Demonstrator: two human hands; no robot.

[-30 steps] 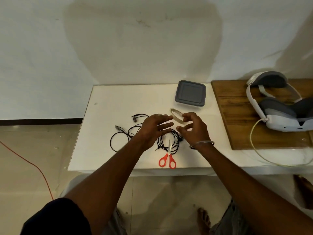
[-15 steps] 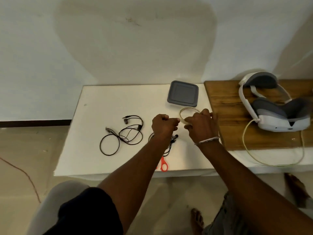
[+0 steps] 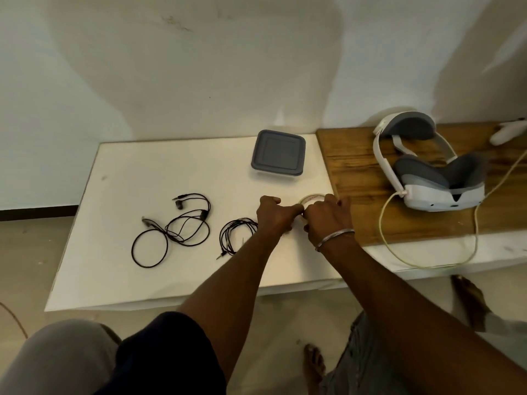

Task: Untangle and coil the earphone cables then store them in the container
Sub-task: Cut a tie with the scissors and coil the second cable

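Fingers [image 3: 291,210] curled, gripping tape roll [image 3: 312,198]

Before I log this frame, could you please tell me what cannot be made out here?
Head view:
Container contents: opaque lid on.
Tape roll: mostly covered by the right hand gripping it.
Left hand grasp: hidden inside its fist.
Coiled cable: right side behind the left forearm.

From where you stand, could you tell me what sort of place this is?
Probably a makeshift recording corner in a plain room: white table against a bare wall, VR-style headset on a wooden board, earphone cables laid out.
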